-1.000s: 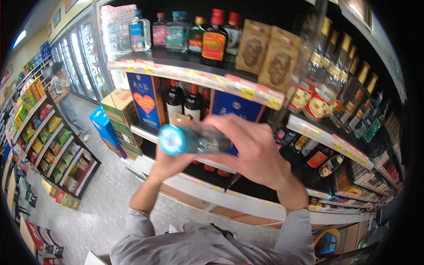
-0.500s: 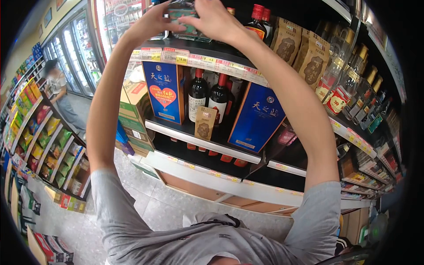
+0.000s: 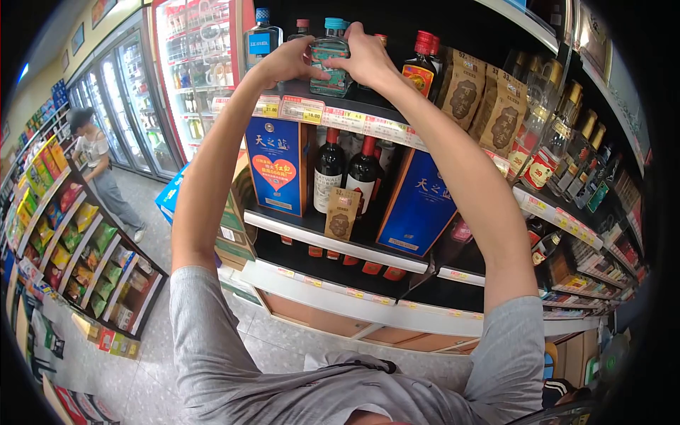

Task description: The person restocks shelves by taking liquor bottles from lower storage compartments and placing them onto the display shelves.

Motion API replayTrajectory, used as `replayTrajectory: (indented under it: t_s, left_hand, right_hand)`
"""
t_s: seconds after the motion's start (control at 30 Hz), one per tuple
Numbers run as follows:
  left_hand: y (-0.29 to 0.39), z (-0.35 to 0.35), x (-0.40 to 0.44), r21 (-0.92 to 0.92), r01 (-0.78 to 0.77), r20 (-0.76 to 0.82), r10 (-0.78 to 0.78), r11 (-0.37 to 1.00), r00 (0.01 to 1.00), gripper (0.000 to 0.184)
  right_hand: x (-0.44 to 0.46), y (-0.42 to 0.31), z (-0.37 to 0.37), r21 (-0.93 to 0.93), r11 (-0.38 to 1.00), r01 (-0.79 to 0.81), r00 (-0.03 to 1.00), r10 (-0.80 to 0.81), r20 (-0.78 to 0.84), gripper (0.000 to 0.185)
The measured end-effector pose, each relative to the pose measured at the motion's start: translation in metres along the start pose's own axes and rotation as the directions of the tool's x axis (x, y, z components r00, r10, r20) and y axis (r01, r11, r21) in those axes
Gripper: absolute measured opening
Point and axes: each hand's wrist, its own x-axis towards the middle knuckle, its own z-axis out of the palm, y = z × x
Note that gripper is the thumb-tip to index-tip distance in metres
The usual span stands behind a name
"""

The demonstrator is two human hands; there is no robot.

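Note:
A squat glass liquor bottle with a turquoise cap and a green patterned label stands upright at the front of the upper shelf. My left hand holds its left side, thumb across the front. From the right, my right hand grips the same bottle, its thumb also on the label and its fingers partly hidden behind. Left of my hands is a clear bottle with a blue label and cap. To the right stands a dark bottle with a red cap and an orange-red label.
Price tags line the shelf edge. Below are blue boxes, wine bottles and a small brown paper packet. Brown paper packets and clear bottles fill the right. A person stands left near a snack rack.
The view has shifted, so the hands and shelf sit lower and further right in it. More of the turquoise-capped bottle shows now. Both hands remain on it.

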Motion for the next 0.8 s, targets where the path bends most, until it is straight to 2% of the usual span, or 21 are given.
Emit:
replayTrajectory:
  t_s: [0.07, 0.1, 0.13, 0.17, 0.2, 0.27, 0.3, 0.37, 0.43, 0.57, 0.6, 0.67, 0.7, 0.77, 0.8]
  left_hand:
    - [-0.007, 0.004, 0.000, -0.003, 0.018, -0.021, -0.018, 1.000, 1.000, 0.083]
    - [-0.005, 0.007, -0.001, 0.009, 0.009, -0.093, -0.008, 1.000, 0.996, 0.084]
    - [-0.007, 0.010, -0.002, 0.026, 0.006, -0.163, -0.002, 1.000, 0.987, 0.086]
    - [-0.008, 0.010, -0.002, 0.032, 0.019, -0.169, -0.013, 0.999, 0.986, 0.086]
    - [-0.010, 0.013, 0.001, 0.088, 0.015, -0.199, 0.003, 0.996, 0.980, 0.087]
    - [-0.013, 0.016, 0.007, 0.174, -0.008, -0.248, 0.051, 0.985, 0.967, 0.089]
    - [-0.011, 0.016, 0.007, 0.182, -0.008, -0.246, 0.053, 0.983, 0.968, 0.089]
    - [-0.008, 0.019, 0.007, 0.323, 0.028, -0.269, 0.063, 0.946, 0.961, 0.082]
    - [-0.009, 0.023, 0.004, 0.324, 0.016, -0.297, 0.086, 0.946, 0.951, 0.078]
    - [-0.010, 0.027, 0.000, 0.311, 0.052, -0.341, 0.060, 0.949, 0.938, 0.073]
    - [-0.011, 0.026, 0.000, 0.307, 0.084, -0.306, 0.015, 0.948, 0.952, 0.070]
    - [-0.014, 0.026, 0.002, 0.303, 0.111, -0.258, -0.031, 0.946, 0.966, 0.066]
    - [-0.013, 0.028, 0.003, 0.382, 0.151, -0.277, -0.043, 0.912, 0.960, 0.065]
    - [-0.013, 0.032, 0.005, 0.508, 0.194, -0.314, -0.030, 0.839, 0.949, 0.063]
    - [-0.013, 0.034, 0.002, 0.525, 0.201, -0.337, -0.015, 0.827, 0.941, 0.063]
  right_hand:
    - [0.001, 0.000, -0.001, 0.075, 0.996, 0.039, 0.999, -0.040, 0.010, 0.080]
    - [0.003, 0.003, 0.003, 0.082, 0.995, 0.048, 0.999, -0.049, 0.016, 0.080]
    - [0.004, 0.008, 0.008, 0.048, 0.996, 0.070, 0.997, -0.068, -0.036, 0.080]
    - [0.005, 0.012, 0.013, 0.012, 0.996, 0.088, 0.992, -0.086, -0.089, 0.080]
    - [0.002, 0.010, 0.010, 0.035, 0.999, 0.033, 0.997, -0.031, -0.073, 0.078]
    - [0.001, 0.010, 0.011, 0.042, 0.999, 0.032, 0.996, -0.028, -0.089, 0.077]
    - [0.002, 0.011, 0.013, 0.039, 0.999, 0.024, 0.994, -0.019, -0.106, 0.076]
    - [0.004, 0.013, 0.018, 0.018, 0.999, 0.032, 0.993, -0.030, -0.110, 0.077]
    - [0.003, 0.008, 0.021, -0.041, 0.999, -0.028, 0.987, 0.022, -0.157, 0.073]
    - [0.002, 0.012, 0.027, -0.027, 1.000, -0.014, 0.986, 0.009, -0.169, 0.071]
    - [0.000, 0.010, 0.025, -0.027, 0.999, -0.017, 0.987, 0.013, -0.162, 0.071]
    - [-0.001, 0.007, 0.020, 0.049, 0.997, -0.056, 0.998, 0.058, -0.030, 0.073]
    - [-0.002, 0.009, 0.024, 0.045, 0.997, -0.069, 0.997, 0.070, -0.024, 0.073]
    - [-0.001, 0.011, 0.032, -0.079, 0.996, -0.040, 0.997, 0.035, -0.070, 0.067]
    - [-0.004, 0.005, 0.028, -0.075, 0.994, -0.084, 0.996, 0.081, -0.048, 0.059]
